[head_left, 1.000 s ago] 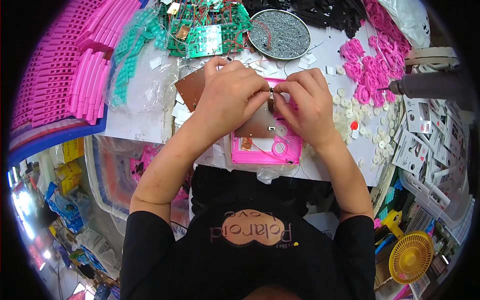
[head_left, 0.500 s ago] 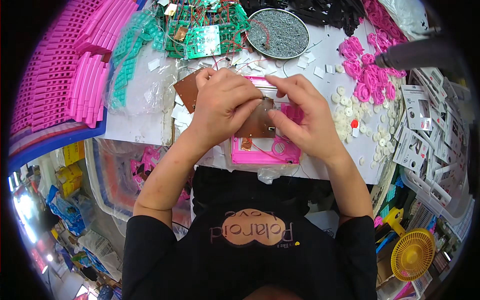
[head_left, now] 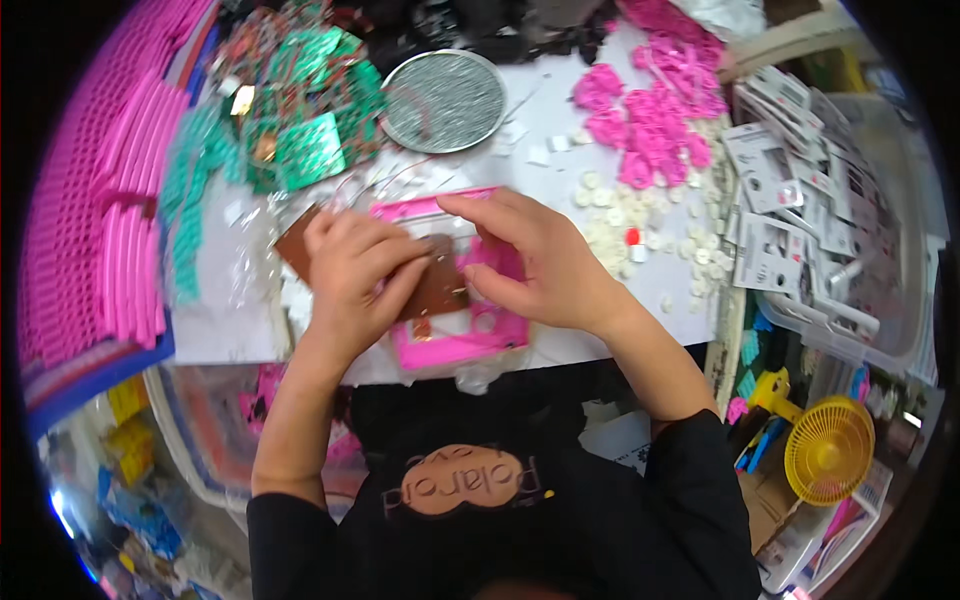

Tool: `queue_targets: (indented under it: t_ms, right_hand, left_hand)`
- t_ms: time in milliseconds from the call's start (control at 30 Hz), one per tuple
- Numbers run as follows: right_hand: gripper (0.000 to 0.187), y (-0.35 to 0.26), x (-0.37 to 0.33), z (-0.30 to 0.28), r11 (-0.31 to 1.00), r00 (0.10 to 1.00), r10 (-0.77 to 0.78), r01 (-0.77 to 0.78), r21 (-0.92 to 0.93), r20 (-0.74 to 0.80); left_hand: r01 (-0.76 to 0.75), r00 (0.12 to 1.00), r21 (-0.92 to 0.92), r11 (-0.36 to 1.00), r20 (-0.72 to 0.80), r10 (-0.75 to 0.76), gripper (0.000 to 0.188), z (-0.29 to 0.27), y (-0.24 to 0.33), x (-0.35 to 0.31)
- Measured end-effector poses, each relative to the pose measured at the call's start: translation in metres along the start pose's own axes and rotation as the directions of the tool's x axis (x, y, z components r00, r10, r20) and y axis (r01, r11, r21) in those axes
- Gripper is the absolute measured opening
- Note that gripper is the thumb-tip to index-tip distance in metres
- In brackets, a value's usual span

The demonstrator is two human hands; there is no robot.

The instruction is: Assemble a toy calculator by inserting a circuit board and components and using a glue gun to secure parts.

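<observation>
A pink plastic housing (head_left: 440, 352) lies on the table in front of me, with a brown circuit board (head_left: 437, 292) over its middle. My left hand (head_left: 362, 275) is closed, its thumb and fingers pinched at the board's upper left edge; what lies under the fingertips is partly hidden. Beside that hand's outer side, a second brown board (head_left: 293, 246) sticks out. My right hand (head_left: 540, 262) holds nothing, its thumb and index finger spread apart over the right side of the housing, the thumb tip close to the board. Motion blurs the picture.
Green circuit boards with red wires (head_left: 310, 150) and a round tray of small metal parts (head_left: 445, 100) sit at the back. Pink loops (head_left: 655, 130) and white discs (head_left: 610, 215) lie right, near a bin of printed cards (head_left: 800, 210). Pink stacked parts (head_left: 130, 260) stand left.
The whole view has shifted, so the table's things appear further left. My right thumb has come off the board's edge, and the right fingers are spread wider. The left hand stays pinched at the board.
</observation>
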State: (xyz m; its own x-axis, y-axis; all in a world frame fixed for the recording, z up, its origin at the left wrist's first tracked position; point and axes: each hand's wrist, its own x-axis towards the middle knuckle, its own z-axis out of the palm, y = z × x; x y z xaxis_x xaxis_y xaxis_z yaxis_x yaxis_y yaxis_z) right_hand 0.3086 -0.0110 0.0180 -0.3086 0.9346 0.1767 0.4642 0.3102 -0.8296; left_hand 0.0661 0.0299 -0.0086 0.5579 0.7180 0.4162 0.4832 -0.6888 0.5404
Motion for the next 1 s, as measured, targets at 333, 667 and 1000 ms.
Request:
queue_targets:
  t_ms: [333, 667, 1000]
  right_hand:
    - [0.028, 0.111, -0.031, -0.191, 0.817, 0.808, 0.423, -0.536, -0.213, -0.411]
    - [0.03, 0.22, 0.049, -0.236, 0.938, 0.926, -0.032, -0.103, -0.332, -0.377]
    - [0.033, 0.189, 0.148, -0.184, 0.763, 0.845, 0.084, -0.396, -0.511, -0.528]
  left_hand:
    - [0.084, 0.992, -0.098, 0.992, -0.084, -0.093, 0.012, -0.003, -0.002, -0.013]
    - [0.112, 0.985, -0.051, 0.992, -0.126, -0.118, 0.012, -0.001, 0.001, -0.015]
    - [0.106, 0.986, -0.038, 0.994, -0.124, -0.11, 0.015, -0.001, 0.01, -0.008]
